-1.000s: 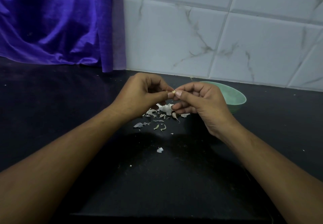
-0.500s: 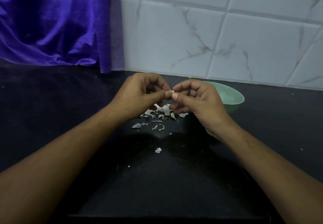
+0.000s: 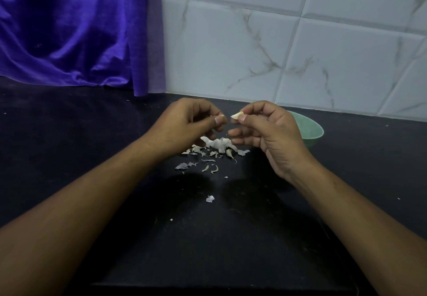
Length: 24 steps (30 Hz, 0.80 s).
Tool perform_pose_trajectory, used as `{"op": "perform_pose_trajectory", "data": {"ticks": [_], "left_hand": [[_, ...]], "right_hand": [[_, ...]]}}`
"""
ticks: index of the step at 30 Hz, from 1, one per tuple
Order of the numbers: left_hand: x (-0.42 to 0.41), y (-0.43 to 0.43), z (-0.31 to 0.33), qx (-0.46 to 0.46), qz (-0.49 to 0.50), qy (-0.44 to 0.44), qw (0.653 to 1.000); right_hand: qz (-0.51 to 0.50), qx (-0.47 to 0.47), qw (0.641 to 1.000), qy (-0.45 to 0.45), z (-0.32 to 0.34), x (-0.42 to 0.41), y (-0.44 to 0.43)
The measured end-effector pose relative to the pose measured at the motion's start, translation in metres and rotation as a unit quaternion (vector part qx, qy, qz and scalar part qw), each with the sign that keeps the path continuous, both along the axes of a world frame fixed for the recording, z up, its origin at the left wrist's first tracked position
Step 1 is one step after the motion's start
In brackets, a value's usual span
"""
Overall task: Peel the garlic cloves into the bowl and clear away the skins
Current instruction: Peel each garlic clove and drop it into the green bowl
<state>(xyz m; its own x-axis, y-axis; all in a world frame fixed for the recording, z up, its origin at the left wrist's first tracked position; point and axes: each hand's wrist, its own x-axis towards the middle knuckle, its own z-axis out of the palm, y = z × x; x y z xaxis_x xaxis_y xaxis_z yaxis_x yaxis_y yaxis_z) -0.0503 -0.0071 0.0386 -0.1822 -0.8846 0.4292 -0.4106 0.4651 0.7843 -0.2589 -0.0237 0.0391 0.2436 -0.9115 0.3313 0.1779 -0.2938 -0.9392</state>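
My right hand (image 3: 265, 131) pinches a pale garlic clove (image 3: 236, 115) between thumb and forefinger, held above the counter. Just left of it, a small gap apart, my left hand (image 3: 184, 127) pinches a tiny scrap of skin (image 3: 221, 115) at its fingertips. Below the hands lies a pile of white garlic skins (image 3: 216, 148) with loose flakes spread toward me. A pale green bowl (image 3: 312, 131) stands behind my right hand, mostly hidden by it; its inside cannot be seen.
The black counter (image 3: 208, 238) runs to a marble-tiled wall (image 3: 277, 53) at the back. A purple cloth (image 3: 76, 32) hangs at the back left. A stray skin flake (image 3: 209, 198) lies nearer to me.
The hands, which met on the clove, have drawn apart. The clove stays with my right hand and a scrap of skin has come away in my left.
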Motion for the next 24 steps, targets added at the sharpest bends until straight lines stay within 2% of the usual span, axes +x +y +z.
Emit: {"op": "perform_pose_trajectory", "data": {"ticks": [7, 15, 20, 24], "left_hand": [[0.0004, -0.0011, 0.0008, -0.033, 0.057, -0.014, 0.998], [0.002, 0.0012, 0.0024, -0.036, 0.036, -0.032, 0.998], [-0.0022, 0.0037, 0.0042, -0.033, 0.013, 0.013, 0.999], [-0.0017, 0.0025, 0.0033, -0.045, 0.012, 0.005, 0.999]], "right_hand": [[-0.003, -0.009, 1.0, 0.009, 0.0007, -0.0001, 0.0014], [0.007, -0.008, 1.0, 0.021, -0.0001, 0.0002, 0.0026], [0.01, -0.011, 0.999, 0.032, -0.0012, 0.0005, 0.0026], [0.026, -0.02, 0.998, 0.058, -0.0037, 0.0017, 0.0032]]}}
